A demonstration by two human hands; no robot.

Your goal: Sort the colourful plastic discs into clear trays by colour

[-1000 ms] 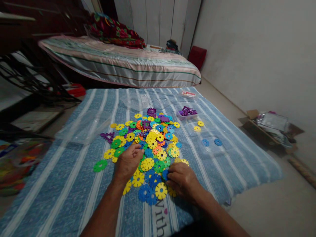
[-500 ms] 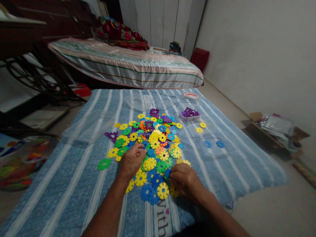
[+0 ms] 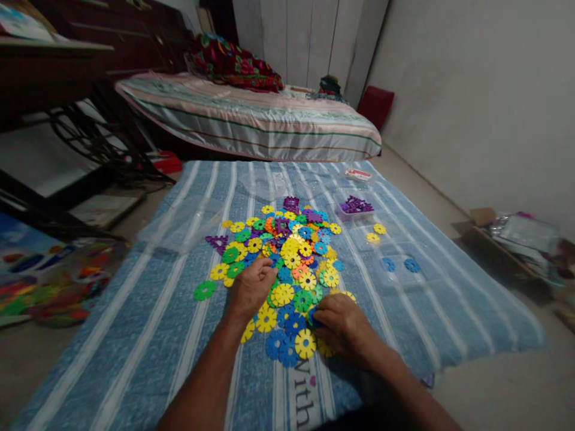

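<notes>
A heap of flat toothed plastic discs (image 3: pixel 291 257) in yellow, blue, green, orange and purple lies on a blue striped blanket (image 3: pixel 135 311). My left hand (image 3: pixel 251 288) rests knuckles-up on the heap's near left side, its curled fingertips among the discs; whether it grips one is hidden. My right hand (image 3: pixel 344 326) is at the near right edge, its fingertips pinched on a blue disc (image 3: pixel 313 315). A yellow disc (image 3: pixel 305 343) and blue discs (image 3: pixel 281 347) lie just in front of it.
A clear compartment tray holds purple discs (image 3: pixel 354 206), two yellow discs (image 3: pixel 375 233) and two blue discs (image 3: pixel 398 264). A lone green disc (image 3: pixel 204 291) and a purple triangle piece (image 3: pixel 217 242) lie left. Striped mattress (image 3: pixel 251 120) behind; clutter box (image 3: pixel 516 239) right; toy bag (image 3: pixel 67 278) left.
My view has swung left, so everything sits further right in the picture. Both hands stay at the same spots on the heap, fingers shifting only slightly.
</notes>
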